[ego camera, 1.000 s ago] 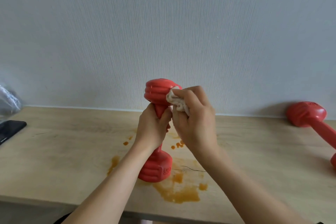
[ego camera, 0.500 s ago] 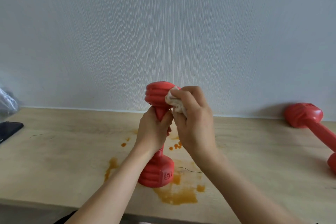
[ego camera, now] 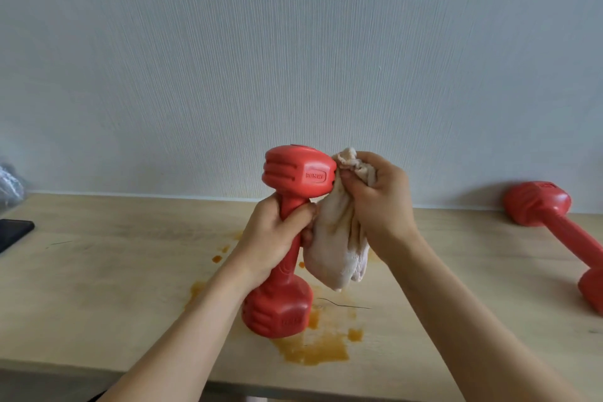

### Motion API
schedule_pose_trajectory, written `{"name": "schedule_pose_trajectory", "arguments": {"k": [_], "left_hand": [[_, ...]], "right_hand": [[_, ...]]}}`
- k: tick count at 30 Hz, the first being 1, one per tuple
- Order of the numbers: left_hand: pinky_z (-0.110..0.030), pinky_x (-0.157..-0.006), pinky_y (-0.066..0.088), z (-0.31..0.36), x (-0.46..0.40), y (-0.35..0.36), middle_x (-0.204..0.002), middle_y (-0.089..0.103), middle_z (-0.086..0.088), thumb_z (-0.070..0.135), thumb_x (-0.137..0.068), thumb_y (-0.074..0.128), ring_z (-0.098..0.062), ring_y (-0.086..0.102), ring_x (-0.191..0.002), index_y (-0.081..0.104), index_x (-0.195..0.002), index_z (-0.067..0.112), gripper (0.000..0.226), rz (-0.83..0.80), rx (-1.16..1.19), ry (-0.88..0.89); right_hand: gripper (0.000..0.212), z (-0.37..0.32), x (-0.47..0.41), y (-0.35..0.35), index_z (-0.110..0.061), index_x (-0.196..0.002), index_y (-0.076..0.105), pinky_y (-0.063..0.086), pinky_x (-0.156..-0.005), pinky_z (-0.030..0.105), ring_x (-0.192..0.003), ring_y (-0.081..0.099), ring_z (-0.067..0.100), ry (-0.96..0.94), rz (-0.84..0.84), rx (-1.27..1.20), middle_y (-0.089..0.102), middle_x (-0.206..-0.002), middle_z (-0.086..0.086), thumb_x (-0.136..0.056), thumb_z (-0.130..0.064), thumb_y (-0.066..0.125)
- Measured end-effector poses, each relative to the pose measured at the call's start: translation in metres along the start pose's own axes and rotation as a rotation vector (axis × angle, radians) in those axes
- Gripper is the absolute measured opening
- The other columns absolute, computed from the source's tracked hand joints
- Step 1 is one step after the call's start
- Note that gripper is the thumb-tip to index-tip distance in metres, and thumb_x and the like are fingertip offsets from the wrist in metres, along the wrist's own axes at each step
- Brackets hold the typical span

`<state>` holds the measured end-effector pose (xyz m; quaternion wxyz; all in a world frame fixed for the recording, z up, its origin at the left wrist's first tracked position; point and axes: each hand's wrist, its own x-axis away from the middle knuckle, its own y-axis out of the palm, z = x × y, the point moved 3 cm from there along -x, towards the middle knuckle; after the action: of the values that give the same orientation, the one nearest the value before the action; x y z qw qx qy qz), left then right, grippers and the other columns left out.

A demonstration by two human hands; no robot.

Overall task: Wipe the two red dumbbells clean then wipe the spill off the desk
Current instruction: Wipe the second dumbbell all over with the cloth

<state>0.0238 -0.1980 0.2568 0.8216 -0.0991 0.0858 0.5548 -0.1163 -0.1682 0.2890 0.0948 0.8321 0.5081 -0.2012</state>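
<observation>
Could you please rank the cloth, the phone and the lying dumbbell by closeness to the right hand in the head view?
1. cloth, gripped in the right hand.
2. lying dumbbell, on the desk's right side.
3. phone, at the far left edge.

Home room: wooden desk (ego camera: 98,287), textured wallpaper (ego camera: 293,42), phone (ego camera: 13,232)

Raised lettering sits on the upright red dumbbell (ego camera: 287,238), top and bottom heads alike, but it's too blurred to read.
</observation>
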Motion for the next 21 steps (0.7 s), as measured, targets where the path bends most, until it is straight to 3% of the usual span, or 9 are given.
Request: {"name": "schedule_pose_trajectory", "arguments": {"k": [3, 6, 11, 13, 15, 19, 21], "left_hand": [[-0.027, -0.061, 0.054, 0.001, 0.001, -0.002, -0.064, 0.060, 0.004, 0.020, -0.079, 0.067, -0.009, 0.060, -0.063, 0.058, -0.083, 0.010, 0.015, -0.105, 0.116, -0.067], [-0.029, -0.067, 0.057, 0.000, 0.001, -0.009, -0.068, 0.064, 0.010, 0.032, -0.069, 0.066, -0.006, 0.063, -0.069, 0.063, -0.086, 0.015, 0.024, -0.037, 0.095, -0.076], [-0.023, -0.060, 0.055, 0.002, 0.000, -0.016, -0.062, 0.065, 0.003, 0.016, -0.080, 0.066, -0.010, 0.066, -0.062, 0.064, -0.081, 0.008, 0.008, 0.100, 0.134, -0.071], [-0.020, -0.053, 0.050, 0.003, 0.000, -0.017, -0.055, 0.057, 0.001, 0.009, -0.088, 0.059, -0.009, 0.059, -0.052, 0.059, -0.075, 0.007, 0.014, 0.154, 0.100, -0.075], [-0.018, -0.048, 0.045, 0.002, 0.000, -0.017, -0.048, 0.053, 0.000, 0.007, -0.090, 0.054, -0.009, 0.051, -0.044, 0.055, -0.068, 0.007, 0.023, 0.205, 0.032, -0.075], [-0.018, -0.046, 0.041, 0.004, 0.002, -0.009, -0.045, 0.048, -0.002, 0.007, -0.088, 0.055, -0.009, 0.048, -0.041, 0.053, -0.060, 0.006, 0.029, 0.223, -0.088, -0.019], [-0.019, -0.046, 0.040, 0.005, 0.001, -0.007, -0.045, 0.048, -0.003, 0.006, -0.087, 0.055, -0.010, 0.047, -0.041, 0.052, -0.056, 0.007, 0.031, 0.209, -0.114, -0.014]], "right_hand": [[0.015, 0.005, 0.005, -0.002, -0.007, -0.086, 0.066, 0.055, -0.072, 0.040, -0.075, 0.067, 0.022, 0.036, -0.022, -0.041, 0.069, -0.079, 0.013, -0.088, 0.003, 0.056], [0.013, 0.002, 0.010, -0.002, -0.009, -0.092, 0.067, 0.057, -0.076, 0.039, -0.081, 0.069, 0.020, -0.009, -0.063, -0.012, 0.071, -0.083, 0.009, -0.088, 0.000, 0.058], [0.014, -0.012, 0.020, 0.011, -0.014, -0.102, 0.065, 0.051, -0.075, 0.023, -0.083, 0.064, 0.006, -0.134, -0.052, 0.093, 0.068, -0.091, -0.002, -0.089, -0.013, 0.062], [0.020, -0.023, 0.025, 0.020, -0.011, -0.106, 0.064, 0.047, -0.072, 0.017, -0.083, 0.060, 0.006, -0.305, -0.052, 0.209, 0.063, -0.097, -0.001, -0.087, -0.015, 0.060], [0.026, -0.027, 0.031, 0.028, -0.009, -0.110, 0.062, 0.047, -0.068, 0.021, -0.080, 0.060, 0.013, -0.457, -0.059, 0.390, 0.058, -0.101, 0.002, -0.084, -0.012, 0.058], [0.026, -0.020, 0.022, 0.017, -0.004, -0.109, 0.061, 0.036, -0.067, 0.020, -0.085, 0.059, 0.026, -0.364, 0.012, 0.493, 0.059, -0.104, 0.009, -0.083, 0.001, 0.057], [0.025, -0.019, 0.019, 0.012, -0.003, -0.105, 0.062, 0.038, -0.066, 0.024, -0.082, 0.060, 0.029, -0.375, 0.038, 0.528, 0.061, -0.101, 0.011, -0.081, 0.002, 0.056]]}}
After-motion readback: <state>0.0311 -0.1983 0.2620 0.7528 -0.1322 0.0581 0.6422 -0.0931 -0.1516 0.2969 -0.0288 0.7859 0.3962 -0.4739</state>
